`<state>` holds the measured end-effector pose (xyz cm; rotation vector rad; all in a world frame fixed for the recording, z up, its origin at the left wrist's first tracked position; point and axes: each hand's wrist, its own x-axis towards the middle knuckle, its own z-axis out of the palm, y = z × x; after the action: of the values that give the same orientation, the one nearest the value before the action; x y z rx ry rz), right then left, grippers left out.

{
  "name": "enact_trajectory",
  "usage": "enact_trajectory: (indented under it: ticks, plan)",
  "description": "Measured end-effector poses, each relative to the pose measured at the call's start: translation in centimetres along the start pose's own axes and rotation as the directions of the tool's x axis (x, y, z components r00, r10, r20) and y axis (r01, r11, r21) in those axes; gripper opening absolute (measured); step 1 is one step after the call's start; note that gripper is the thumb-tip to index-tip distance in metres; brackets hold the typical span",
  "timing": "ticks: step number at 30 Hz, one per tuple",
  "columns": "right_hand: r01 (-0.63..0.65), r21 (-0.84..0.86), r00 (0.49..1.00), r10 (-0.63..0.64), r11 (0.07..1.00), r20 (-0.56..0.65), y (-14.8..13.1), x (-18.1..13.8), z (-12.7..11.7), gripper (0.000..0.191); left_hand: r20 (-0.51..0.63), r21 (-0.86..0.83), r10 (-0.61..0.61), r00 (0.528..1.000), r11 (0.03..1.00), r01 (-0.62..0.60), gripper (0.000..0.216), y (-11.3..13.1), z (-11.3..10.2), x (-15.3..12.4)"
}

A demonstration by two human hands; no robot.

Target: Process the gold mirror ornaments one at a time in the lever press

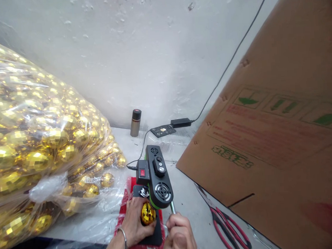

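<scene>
Gold faceted ball in left grip.

Bag left, carton right, machine between

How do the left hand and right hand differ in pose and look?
The left hand cups a gold ball; the right hand closes fist-like around a metal lever. The left hand has a silver bracelet at its wrist; the right hand shows none in view. Both hands are ungloved.
</scene>
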<state>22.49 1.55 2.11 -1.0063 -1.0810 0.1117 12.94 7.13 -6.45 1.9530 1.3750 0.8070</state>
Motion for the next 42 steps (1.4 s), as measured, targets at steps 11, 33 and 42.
enact_trajectory:
  ticks: [11,33,42]
  plan:
    - [0.207,-0.031,0.977,-0.208,0.978,-0.035,2.6,0.1,0.1,0.042,0.021,0.016,-0.020,1.000,1.000,0.020,0.041,0.5,-0.5,0.2]
    - [0.021,-0.045,0.979,-0.011,0.999,0.204,-2.6,5.4,-1.1,0.038,-0.133,0.092,0.221,0.966,0.973,-0.210,0.060,-3.3,0.7,-4.7]
    - [-0.192,0.027,0.980,0.190,0.981,0.063,-2.2,2.0,-0.1,0.040,-0.354,0.291,0.124,0.927,0.956,-0.017,0.049,-5.5,-6.2,-5.7]
